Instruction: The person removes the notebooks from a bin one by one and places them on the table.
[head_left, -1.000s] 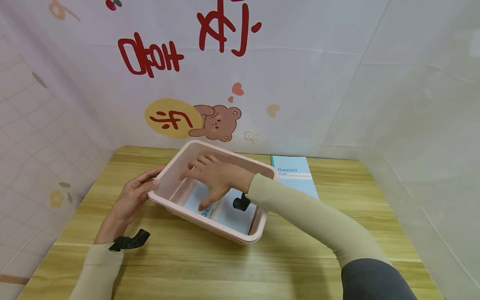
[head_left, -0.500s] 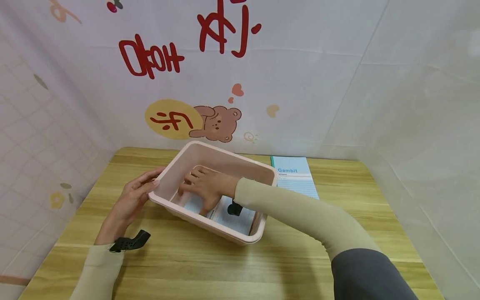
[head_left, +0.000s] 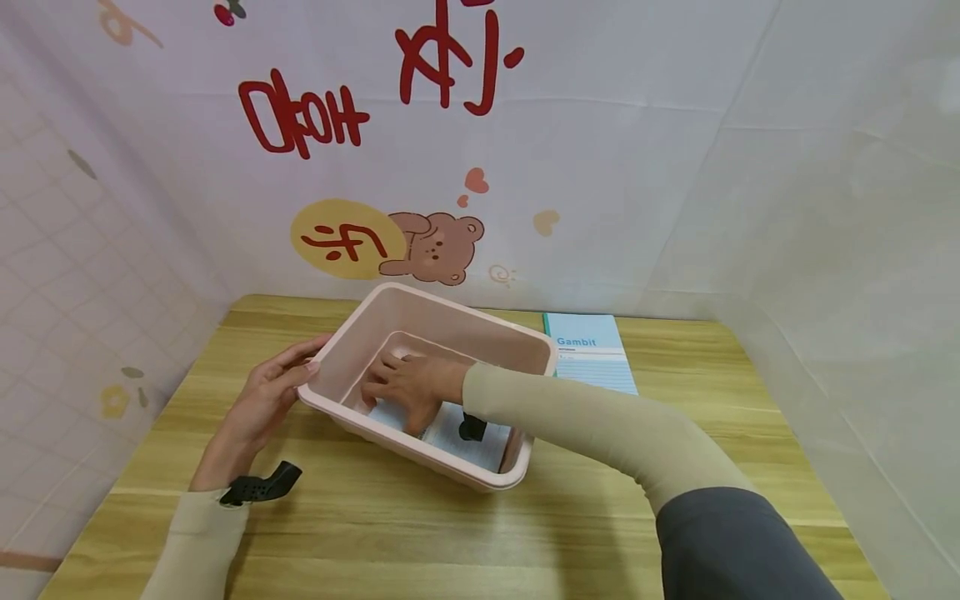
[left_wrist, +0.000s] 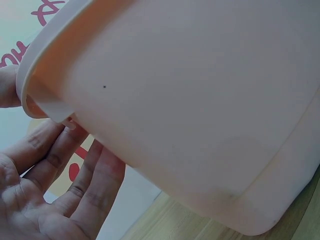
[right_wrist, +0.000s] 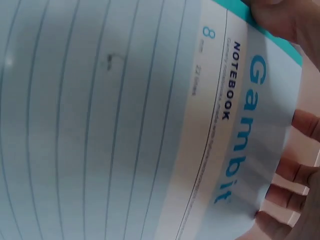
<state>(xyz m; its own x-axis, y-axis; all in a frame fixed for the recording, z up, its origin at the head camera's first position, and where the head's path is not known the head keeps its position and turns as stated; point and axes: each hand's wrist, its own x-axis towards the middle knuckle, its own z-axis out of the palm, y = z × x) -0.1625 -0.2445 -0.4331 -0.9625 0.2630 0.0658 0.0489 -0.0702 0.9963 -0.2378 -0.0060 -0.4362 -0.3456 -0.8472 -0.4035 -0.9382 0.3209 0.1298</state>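
Over the wooden tabletop [head_left: 360, 542], inside a pink bin [head_left: 457, 327], right fingers [right_wrist: 295, 172] spread wide around one end of a notebook [right_wrist: 125, 120].

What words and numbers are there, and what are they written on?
"Gambit": notebook in the pink tub
"NOTEBOOK": same notebook
"8": same notebook
"22 lines": same notebook
"Gambit": notebook on the table, by the tub
Other notebook print: too small or blurred.
Red characters on the wall sheet: I can't read them.
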